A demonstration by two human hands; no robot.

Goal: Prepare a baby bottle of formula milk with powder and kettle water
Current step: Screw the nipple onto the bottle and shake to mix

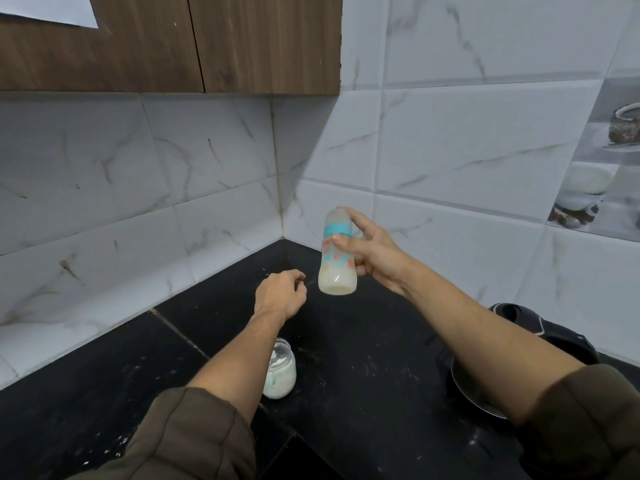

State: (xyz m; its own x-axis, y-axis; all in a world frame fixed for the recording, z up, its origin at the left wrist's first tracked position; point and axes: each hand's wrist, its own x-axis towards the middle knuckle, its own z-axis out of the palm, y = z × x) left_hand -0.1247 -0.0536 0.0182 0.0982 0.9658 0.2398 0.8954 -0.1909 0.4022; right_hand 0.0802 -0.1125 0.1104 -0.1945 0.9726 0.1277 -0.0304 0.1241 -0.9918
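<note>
- The black table [363,358] fills a corner of grey-veined wall tiles [467,133], under a wooden cabinet [242,43]; white specks dot its surface.
- A dark kettle [540,327] stands at the right edge, largely hidden by the right forearm.
- The right hand [372,252] grips the baby bottle [337,265] in the air above the corner, forefinger over its cap.
- The left hand [278,294] hovers low beside the bottle, fingers loosely curled, holding nothing.
- The capped bottle is nearly upright, with milky liquid in its lower part.
- An open jar [282,372] of white powder sits beneath the left forearm.
</note>
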